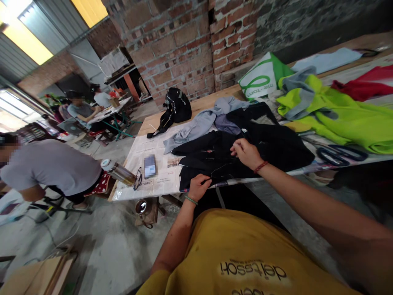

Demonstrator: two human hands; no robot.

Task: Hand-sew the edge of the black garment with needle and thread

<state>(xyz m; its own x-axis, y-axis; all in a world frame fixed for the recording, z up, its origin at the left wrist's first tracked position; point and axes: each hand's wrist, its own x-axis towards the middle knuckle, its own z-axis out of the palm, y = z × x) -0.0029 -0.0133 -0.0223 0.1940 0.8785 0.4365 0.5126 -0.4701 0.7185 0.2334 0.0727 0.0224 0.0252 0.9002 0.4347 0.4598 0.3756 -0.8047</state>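
A black garment [202,166] lies spread along the near edge of the table. My left hand [199,188] is closed in a pinch on its near edge. Above the cloth to the right is my right hand [247,153], its fingers curled together; whatever they pinch is too small to make out. A thin pale thread [219,167] curves over the black fabric between the two hands. More black cloth [279,143] is bunched beyond my right wrist, with grey cloth [199,127] behind.
Large dark-handled scissors [340,155] and a lime-green garment [346,110] lie to the right. On the newspaper-covered table [162,184] at left are a phone [150,166], glasses [138,179] and a tilted bottle [119,171]. A black bag [178,104] sits behind. A seated person [58,166] is at left.
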